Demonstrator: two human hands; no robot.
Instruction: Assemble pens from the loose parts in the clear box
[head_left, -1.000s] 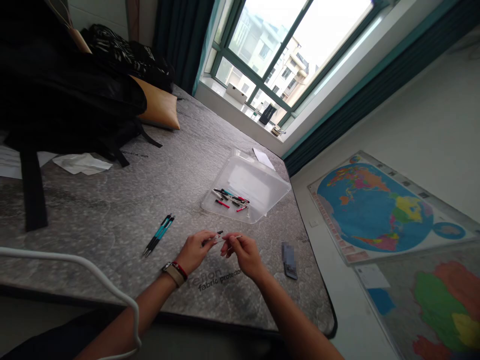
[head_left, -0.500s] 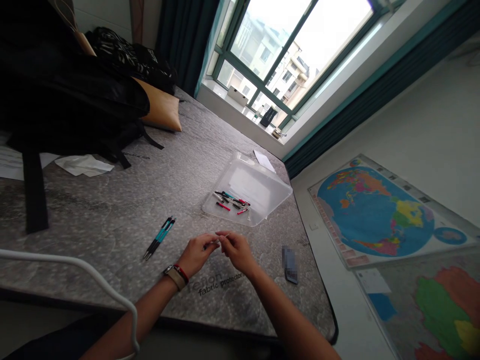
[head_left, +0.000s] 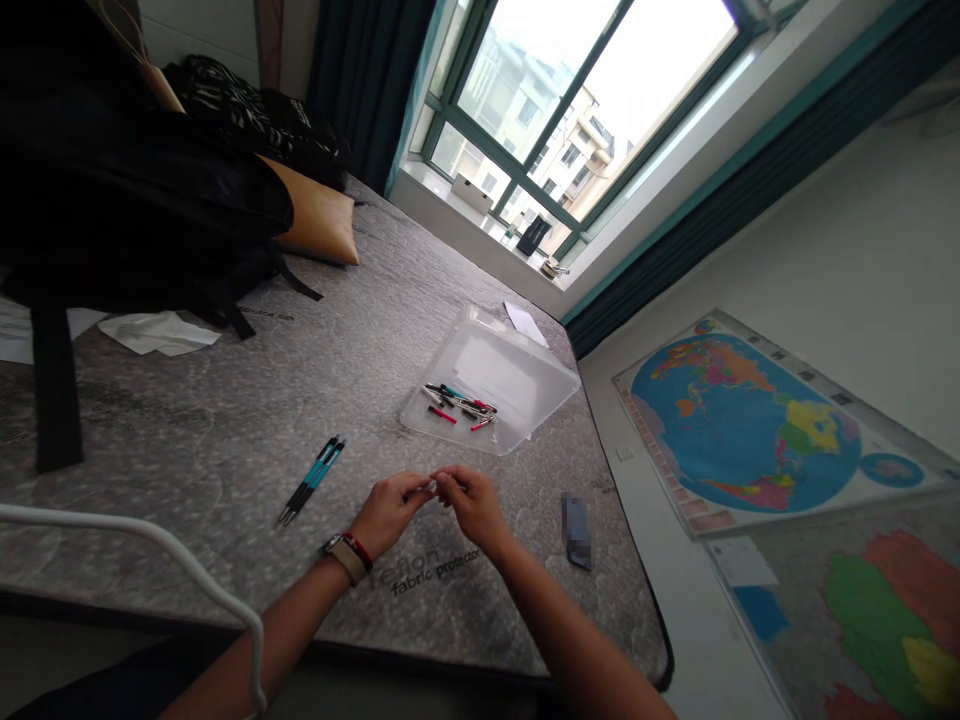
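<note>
My left hand and my right hand meet fingertip to fingertip above the mattress. Both are closed in a pinch around something small that I cannot make out; a pale bit of it shows between the fingers. Left of my left hand lie two teal and black pens, side by side. Beyond my hands sits a clear plastic tray. Inside it are several pen parts in black, red, teal and silver, lying in a loose heap.
A black backpack and a tan cushion occupy the far left, with crumpled paper nearby. A white tube crosses the lower left. To the right lies a blurred dark phone-like object. Wall maps hang beyond the mattress edge.
The view has shifted slightly. My hands stay pinched together in nearly the same spot, with small finger movement. The pens and the tray have not moved.
</note>
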